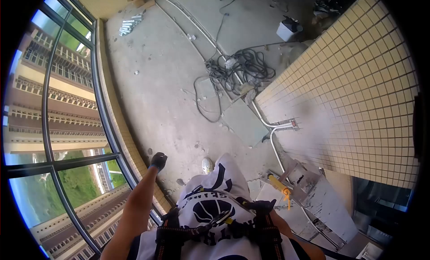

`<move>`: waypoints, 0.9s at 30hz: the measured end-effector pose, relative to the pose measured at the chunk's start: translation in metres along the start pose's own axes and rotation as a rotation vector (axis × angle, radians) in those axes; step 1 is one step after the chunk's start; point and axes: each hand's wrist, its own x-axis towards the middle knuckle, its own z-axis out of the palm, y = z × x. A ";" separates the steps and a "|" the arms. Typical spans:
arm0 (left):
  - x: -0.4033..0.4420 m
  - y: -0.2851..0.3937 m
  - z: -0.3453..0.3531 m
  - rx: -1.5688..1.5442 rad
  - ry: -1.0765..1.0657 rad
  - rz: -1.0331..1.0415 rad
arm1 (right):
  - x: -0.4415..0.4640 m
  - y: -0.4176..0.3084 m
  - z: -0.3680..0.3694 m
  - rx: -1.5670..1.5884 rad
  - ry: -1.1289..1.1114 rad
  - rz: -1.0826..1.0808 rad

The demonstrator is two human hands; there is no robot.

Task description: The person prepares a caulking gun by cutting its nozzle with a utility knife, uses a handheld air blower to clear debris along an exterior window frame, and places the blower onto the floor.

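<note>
My left hand (158, 161), in a dark glove, hangs out beside the low window ledge. Its fingers are curled in, and nothing shows in them. My right hand (265, 206), also dark-gloved, is close against my body by the black harness strap (268, 233). Its fingers blend into the dark strap, so I cannot tell whether they grip it. The harness with metal clips lies over my white printed shirt (210, 215). One light shoe (207, 165) shows below me on the concrete floor.
A tangle of dark cable (242, 69) lies ahead beside white conduit (272, 125) running to a wall box. A tiled wall (349, 81) stands right, windows (67, 103) left. A yellow tool (278, 184), a white bucket (289, 29) and silvery packets (131, 25) are around.
</note>
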 end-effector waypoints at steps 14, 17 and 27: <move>0.217 -0.027 -0.158 -0.124 -0.277 -0.219 | -0.013 -0.550 -0.145 0.772 -0.441 -0.469; 0.179 -0.094 -0.118 0.053 -0.378 -0.243 | -0.071 -0.664 -0.213 0.859 -0.298 -0.646; 0.508 -0.065 -0.270 -0.956 -0.378 -1.153 | -0.071 -0.866 -0.286 1.058 -0.254 -0.477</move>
